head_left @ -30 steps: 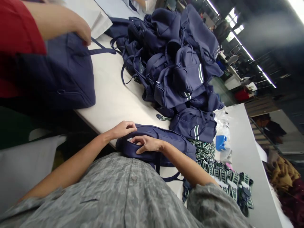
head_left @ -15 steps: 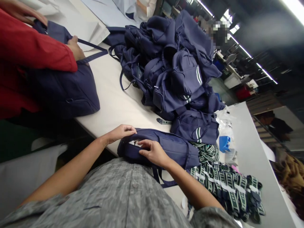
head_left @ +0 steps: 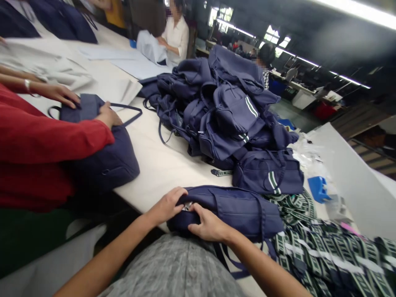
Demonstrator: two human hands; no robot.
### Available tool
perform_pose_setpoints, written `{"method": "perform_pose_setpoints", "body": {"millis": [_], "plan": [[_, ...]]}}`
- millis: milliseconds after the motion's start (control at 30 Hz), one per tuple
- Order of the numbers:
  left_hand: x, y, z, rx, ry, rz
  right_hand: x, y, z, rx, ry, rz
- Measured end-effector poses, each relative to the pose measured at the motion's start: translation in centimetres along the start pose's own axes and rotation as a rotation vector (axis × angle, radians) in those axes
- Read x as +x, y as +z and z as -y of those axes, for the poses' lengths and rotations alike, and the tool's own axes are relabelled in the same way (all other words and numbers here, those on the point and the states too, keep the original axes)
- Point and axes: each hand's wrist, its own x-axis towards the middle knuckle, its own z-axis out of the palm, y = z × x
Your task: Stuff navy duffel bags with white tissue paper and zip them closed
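A navy duffel bag [head_left: 244,210] lies on its side at the table edge, against my body, with a strap hanging below it. A short opening at its left end shows something whitish [head_left: 187,206] inside. My left hand [head_left: 168,203] grips the far edge of that opening, thumb toward the gap. On the near edge, my right hand [head_left: 208,223] pinches the fabric, its index fingertip at the gap and thumb on the bag's side. Right of the bag lie bundled green-and-white lettered straps [head_left: 324,251].
A large heap of navy bags [head_left: 213,103] fills the table's middle, with one striped bag [head_left: 266,173] in front. At left, a person in a red sleeve [head_left: 55,140] handles another navy bag [head_left: 120,161]. A blue plastic holder [head_left: 318,189] sits at right, beside a pale panel [head_left: 346,161].
My left hand has moved down onto the opening's edge, closer to my right hand, and the gap looks narrower. The view has shifted, showing more of the table's far left.
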Motion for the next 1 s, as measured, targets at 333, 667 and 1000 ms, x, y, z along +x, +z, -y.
{"method": "perform_pose_setpoints", "body": {"millis": [333,667,1000], "plan": [[-1.4,1.5,-0.9,0.572,0.006,-0.087,1.6,0.6,0.6,0.863,0.090,-0.075],[-1.5,0.1,2.4,0.709,0.254,-0.052,3.1,0.3,2.3,1.349,0.155,-0.085],[-2.7,0.5,2.6,0.788,0.229,-0.275,8.2,3.8,1.1,1.469,0.135,-0.365]]}}
